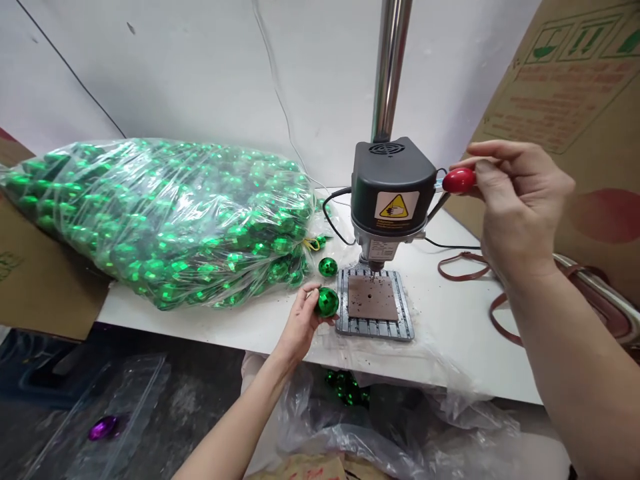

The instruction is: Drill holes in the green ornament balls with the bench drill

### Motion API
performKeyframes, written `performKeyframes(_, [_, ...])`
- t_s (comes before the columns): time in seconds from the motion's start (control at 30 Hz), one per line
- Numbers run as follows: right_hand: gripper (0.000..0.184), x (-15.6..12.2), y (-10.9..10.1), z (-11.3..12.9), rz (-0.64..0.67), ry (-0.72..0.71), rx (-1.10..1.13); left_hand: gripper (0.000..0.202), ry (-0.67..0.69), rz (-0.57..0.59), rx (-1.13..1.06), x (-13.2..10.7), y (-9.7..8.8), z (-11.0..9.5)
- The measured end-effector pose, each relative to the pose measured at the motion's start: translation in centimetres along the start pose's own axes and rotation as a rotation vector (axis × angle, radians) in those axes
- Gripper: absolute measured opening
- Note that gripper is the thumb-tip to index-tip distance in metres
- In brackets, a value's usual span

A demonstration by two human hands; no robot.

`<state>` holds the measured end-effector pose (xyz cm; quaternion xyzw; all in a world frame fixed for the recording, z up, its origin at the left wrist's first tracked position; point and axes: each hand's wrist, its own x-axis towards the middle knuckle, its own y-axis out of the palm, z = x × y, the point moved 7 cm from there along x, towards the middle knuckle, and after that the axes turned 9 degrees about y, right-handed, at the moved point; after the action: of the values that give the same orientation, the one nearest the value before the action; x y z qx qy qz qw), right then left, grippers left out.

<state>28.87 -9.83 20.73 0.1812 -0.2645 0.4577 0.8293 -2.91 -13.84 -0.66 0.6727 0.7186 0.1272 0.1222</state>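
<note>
My left hand point(303, 319) is closed on a shiny green faceted ball point(328, 303), held at the left edge of the drill press base point(407, 330). My right hand point(517, 200) is raised, its fingers pinching the red knob point(459, 180) on the lever of the small bench drill press point(393, 187). Under the chuck point(376, 265) lies a brown square board point(373, 298) with a small hole and dark shavings on it. Another green ball point(328, 267) rests on the table behind the held one.
A large clear bag of green balls point(165, 227) fills the table's left side. Cardboard boxes point(575, 120) stand at the right and left. Brown leather straps point(463, 265) lie at the right. Below the front edge hangs clear plastic point(350, 437); a purple ball point(103, 428) lies lower left.
</note>
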Motion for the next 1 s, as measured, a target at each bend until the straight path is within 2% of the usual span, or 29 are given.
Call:
performKeyframes(0.2, [0.016, 0.4, 1.4, 1.7, 0.079, 0.018, 0.043, 0.062, -0.044, 0.083, -0.181, 1.3, 2.6, -0.1])
performKeyframes(0.33, [0.016, 0.4, 2.7, 1.7, 0.151, 0.072, 0.066, 0.072, -0.11, 0.152, -0.15, 2.4, 4.2, 1.3])
performKeyframes(0.53, [0.015, 0.8, 3.5, 1.8, 0.165, 0.097, 0.115, 0.066, 0.032, 0.078, 0.03, 4.7, 4.2, 3.6])
performKeyframes(0.7, [0.015, 0.9, 3.6, 1.3, 0.165, 0.179, 0.171, 0.065, 0.118, 0.192, 0.156, 5.9, 4.8, 4.9])
performKeyframes(1.0, [0.009, 0.4, 3.6, 0.7, 0.188, 0.158, 0.184, 0.067, 0.199, 0.288, 0.281, 6.7, 5.6, 6.3])
